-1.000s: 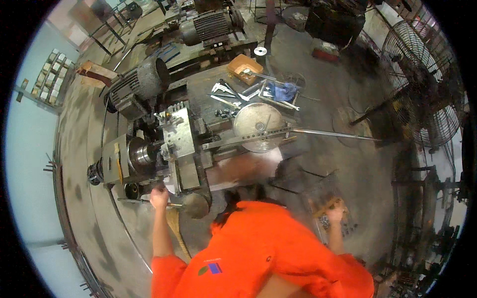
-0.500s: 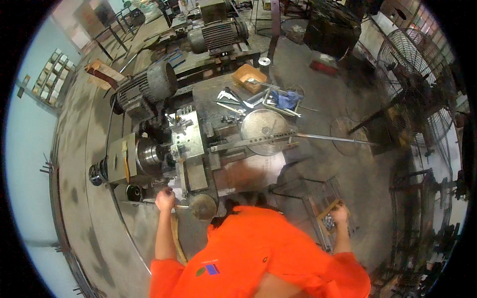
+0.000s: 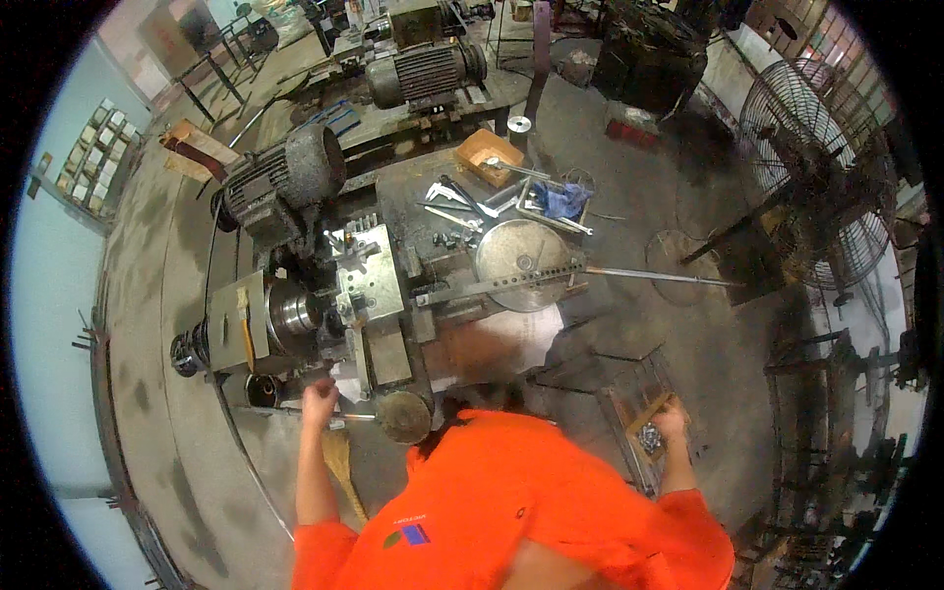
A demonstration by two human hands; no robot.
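My left hand (image 3: 320,403) is closed, with the fingers curled together, beside a thin metal rod (image 3: 356,417). The rod runs to a round knob-like wheel (image 3: 404,417) at the near end of a lathe-like machine; whatever the fingers hold is too small to make out. Far to the right, my right hand (image 3: 673,421) is curled at the right side of a small yellowish tray (image 3: 657,409). Small shiny metal parts (image 3: 649,438) lie in that tray. The right fingertips are partly hidden, so their contents cannot be told.
Ahead stands the machine's metal chuck (image 3: 295,314), beside a bright tool block (image 3: 372,270). A long flat bar (image 3: 501,282) crosses a round metal disc (image 3: 521,258). Calipers (image 3: 447,194) and an orange bin (image 3: 489,155) lie beyond. A large fan (image 3: 811,172) stands right; a straw-coloured brush (image 3: 339,460) lies near my left forearm.
My left hand has shifted slightly left and toward me, baring more of the rod and brush. My right hand stays at the tray. The whole view has moved a little.
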